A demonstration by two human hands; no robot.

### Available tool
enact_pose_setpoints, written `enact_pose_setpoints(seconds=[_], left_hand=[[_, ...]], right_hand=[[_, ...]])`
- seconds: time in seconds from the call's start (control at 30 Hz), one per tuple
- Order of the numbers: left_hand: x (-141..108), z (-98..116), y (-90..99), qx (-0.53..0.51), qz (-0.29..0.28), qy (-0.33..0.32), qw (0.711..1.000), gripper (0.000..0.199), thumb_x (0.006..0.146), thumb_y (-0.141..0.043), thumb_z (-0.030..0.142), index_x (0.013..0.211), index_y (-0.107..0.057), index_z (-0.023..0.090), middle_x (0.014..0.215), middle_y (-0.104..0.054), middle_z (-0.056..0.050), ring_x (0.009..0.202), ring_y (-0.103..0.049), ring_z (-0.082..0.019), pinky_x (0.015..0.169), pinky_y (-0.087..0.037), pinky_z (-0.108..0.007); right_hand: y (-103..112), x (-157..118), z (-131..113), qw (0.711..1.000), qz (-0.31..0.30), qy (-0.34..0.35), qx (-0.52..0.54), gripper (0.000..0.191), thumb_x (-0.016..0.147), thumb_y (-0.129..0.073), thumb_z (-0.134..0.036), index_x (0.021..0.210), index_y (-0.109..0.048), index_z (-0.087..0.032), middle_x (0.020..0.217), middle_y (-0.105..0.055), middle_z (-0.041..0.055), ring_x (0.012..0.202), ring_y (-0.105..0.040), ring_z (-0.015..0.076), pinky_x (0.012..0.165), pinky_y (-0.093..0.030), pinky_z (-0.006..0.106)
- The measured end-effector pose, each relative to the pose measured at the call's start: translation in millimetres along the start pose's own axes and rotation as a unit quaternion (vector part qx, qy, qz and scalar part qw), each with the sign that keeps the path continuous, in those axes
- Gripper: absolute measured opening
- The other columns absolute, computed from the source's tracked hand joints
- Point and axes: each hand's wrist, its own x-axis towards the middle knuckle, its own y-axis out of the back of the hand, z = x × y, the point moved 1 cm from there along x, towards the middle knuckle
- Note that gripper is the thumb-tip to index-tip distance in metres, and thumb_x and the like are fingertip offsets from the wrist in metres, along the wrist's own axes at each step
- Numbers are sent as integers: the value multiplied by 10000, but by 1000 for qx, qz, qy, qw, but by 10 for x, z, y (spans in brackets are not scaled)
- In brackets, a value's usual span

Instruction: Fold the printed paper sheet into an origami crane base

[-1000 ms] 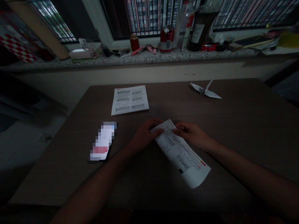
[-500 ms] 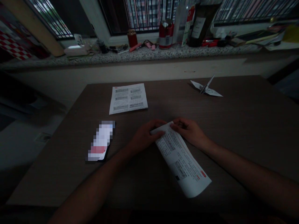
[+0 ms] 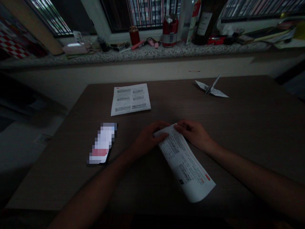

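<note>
A printed sheet of paper (image 3: pixel 183 162), bent over on itself into a long strip, slants across the middle of the table. My left hand (image 3: pixel 151 136) grips its far left corner, thumb on top and fingers curled behind. At the far right corner, my right hand (image 3: pixel 193 132) pinches the edge between thumb and fingers. The strip's near end is rounded and loosely curved, not pressed flat. Some of the fingers of both hands are hidden behind the paper.
Another printed sheet (image 3: pixel 131 99) lies at the back left of the table (image 3: pixel 250 127). A phone (image 3: pixel 102 143) with a blurred screen is at left. A folded paper crane (image 3: pixel 211 89) sits at the back right. Cans, bottles and small items line the stone windowsill (image 3: pixel 143 52).
Both hands keep their hold on the paper in nearly the same place. The view has shifted very slightly.
</note>
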Motion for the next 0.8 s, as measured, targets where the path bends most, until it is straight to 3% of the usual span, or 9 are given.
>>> enact_pose_setpoints(seconds=[0.8], left_hand=[[3,15,4,1,4,0,1000,318,927,-683,295,1241,-665,247,1148,-743,-42,1042,-705,-232,896,-552,-365]], right_hand=[[20,-3,-51,1000,9,-5,-2,313,888,-656,-546,875,-703,-236,700,-654,20,634,-594,182,554,-443,304]])
